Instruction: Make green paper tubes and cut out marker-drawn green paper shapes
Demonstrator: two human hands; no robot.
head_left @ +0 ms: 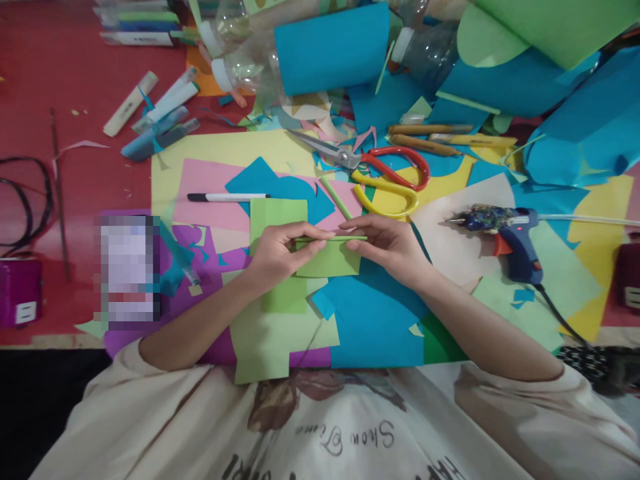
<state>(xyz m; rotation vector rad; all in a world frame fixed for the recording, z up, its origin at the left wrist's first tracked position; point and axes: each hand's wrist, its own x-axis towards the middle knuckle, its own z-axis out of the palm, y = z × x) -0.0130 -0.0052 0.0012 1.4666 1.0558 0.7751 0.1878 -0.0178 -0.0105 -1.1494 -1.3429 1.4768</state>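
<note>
My left hand (280, 253) and my right hand (385, 243) meet at the middle of the table, both pinching the rolled top edge of a small light green paper (330, 261). The roll forms a thin green tube (335, 238) running between the fingertips of both hands. The loose part of the paper hangs flat below the tube. A second thin green paper stick (336, 197) lies just above the hands.
Red and yellow handled scissors (385, 175) lie above the hands. A blue glue gun (505, 233) rests to the right, its cord trailing off. A black marker (227, 197), glue sticks (150, 110), plastic bottles (235, 47) and many coloured paper sheets cover the table.
</note>
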